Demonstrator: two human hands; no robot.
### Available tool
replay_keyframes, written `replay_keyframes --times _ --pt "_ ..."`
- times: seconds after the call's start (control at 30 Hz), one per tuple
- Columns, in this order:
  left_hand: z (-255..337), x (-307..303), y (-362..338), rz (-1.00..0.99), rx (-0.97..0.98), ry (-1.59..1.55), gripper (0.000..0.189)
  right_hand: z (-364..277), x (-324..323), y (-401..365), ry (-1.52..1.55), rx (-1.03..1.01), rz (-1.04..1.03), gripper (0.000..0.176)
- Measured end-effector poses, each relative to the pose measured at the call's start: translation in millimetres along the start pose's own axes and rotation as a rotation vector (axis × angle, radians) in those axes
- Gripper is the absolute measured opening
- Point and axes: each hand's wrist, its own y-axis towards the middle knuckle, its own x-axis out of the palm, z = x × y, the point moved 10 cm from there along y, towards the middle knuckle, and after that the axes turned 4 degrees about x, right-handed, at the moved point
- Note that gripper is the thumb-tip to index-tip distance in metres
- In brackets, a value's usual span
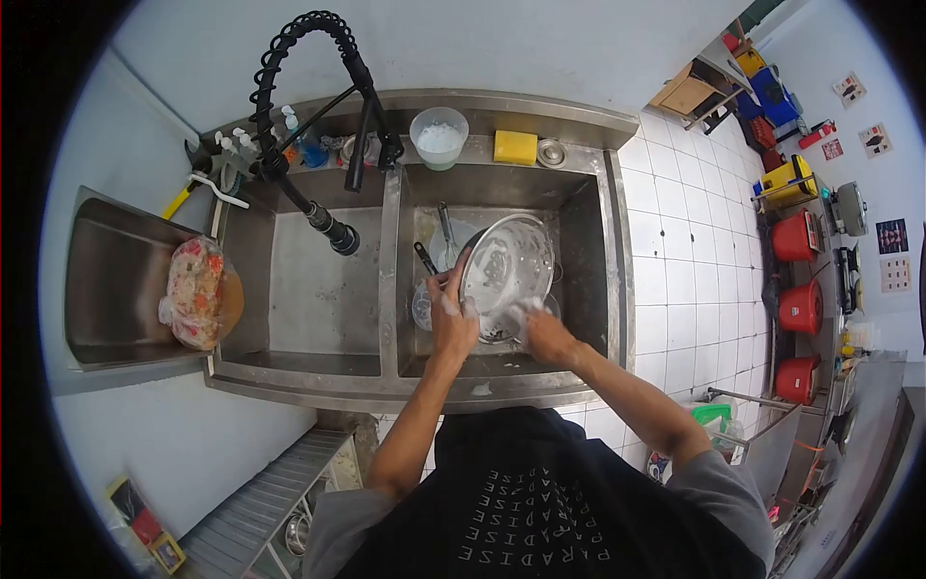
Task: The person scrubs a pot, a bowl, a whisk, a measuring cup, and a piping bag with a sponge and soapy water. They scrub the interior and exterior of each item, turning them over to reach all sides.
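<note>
Over the right sink basin [579, 232], a shiny steel bowl [516, 256] is held tilted, with white suds dotted over its inside. My left hand [453, 318] grips the bowl's left edge, foam on its fingers and thumb. At the bowl's lower right rim is my right hand [548, 336], its fingers curled and covered in suds. What they hold, if anything, is hidden by the foam. Left of the bowl lie a whisk [448, 236] and a utensil with a black handle [424, 259]. Other dishes beneath the bowl are partly hidden.
A black spring faucet [338, 232] hangs over the left basin [323, 289]. A tub of suds [439, 138], a yellow sponge [515, 147] and a small round metal item [551, 151] stand on the back ledge. A bag of food [196, 292] lies at the left.
</note>
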Motion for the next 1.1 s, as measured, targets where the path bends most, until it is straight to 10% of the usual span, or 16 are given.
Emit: replay_keyframes --times 1.1 --pt "13.2 -16.2 -4.1 0.057 0.041 0.018 0.077 -9.9 -6.4 12.5 0.416 -0.076 -0.038 0.051"
